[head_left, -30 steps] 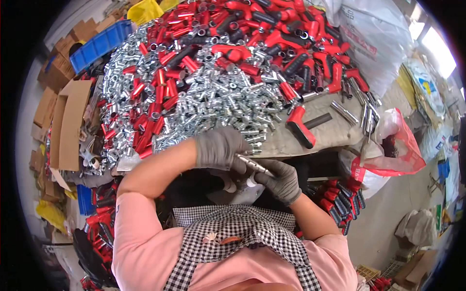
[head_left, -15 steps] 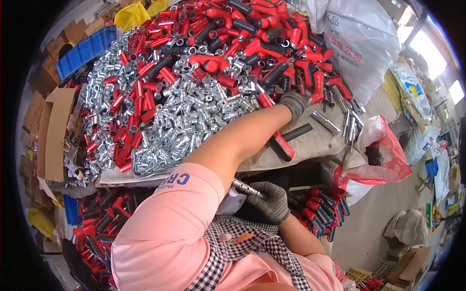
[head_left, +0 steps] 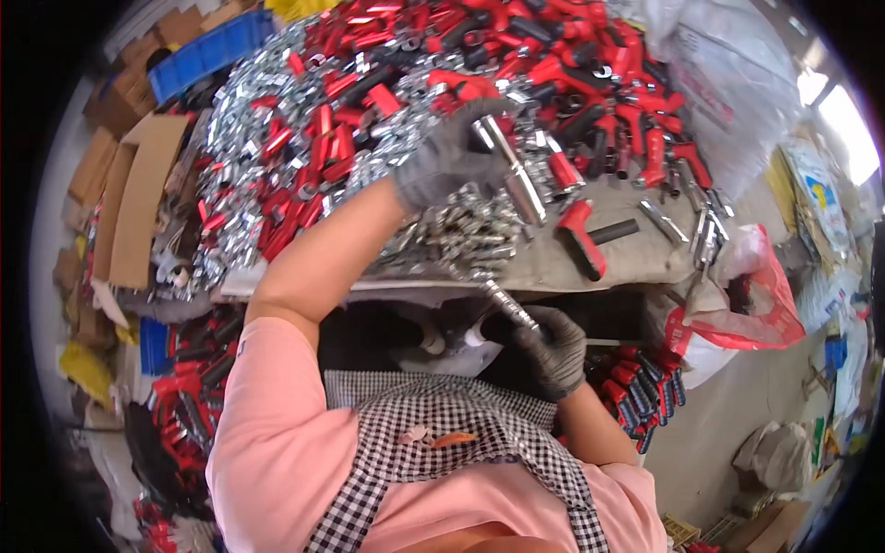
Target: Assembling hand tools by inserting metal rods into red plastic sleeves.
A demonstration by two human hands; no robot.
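Observation:
My left hand (head_left: 447, 158), in a grey glove, is raised over the table and grips a shiny metal tube (head_left: 513, 171) that slants down to the right. Below the table's front edge, my right hand (head_left: 553, 348), also gloved, holds a thinner metal rod (head_left: 507, 304) near my lap. Beneath the left hand lies a large heap of silver metal parts (head_left: 277, 147) mixed with red handles (head_left: 572, 74). One red-and-black handle (head_left: 590, 240) lies alone on the grey cloth near the table's front.
Cardboard boxes (head_left: 138, 203) and a blue crate (head_left: 207, 51) stand at the left. A red plastic bag (head_left: 756, 304) hangs at the table's right end. More red handles fill bins on the floor at the left (head_left: 189, 396) and right (head_left: 645, 396).
My left arm first reached far right to the red handles, then drew back and lifted a metal tube above the pile. My right hand stayed low with its rod.

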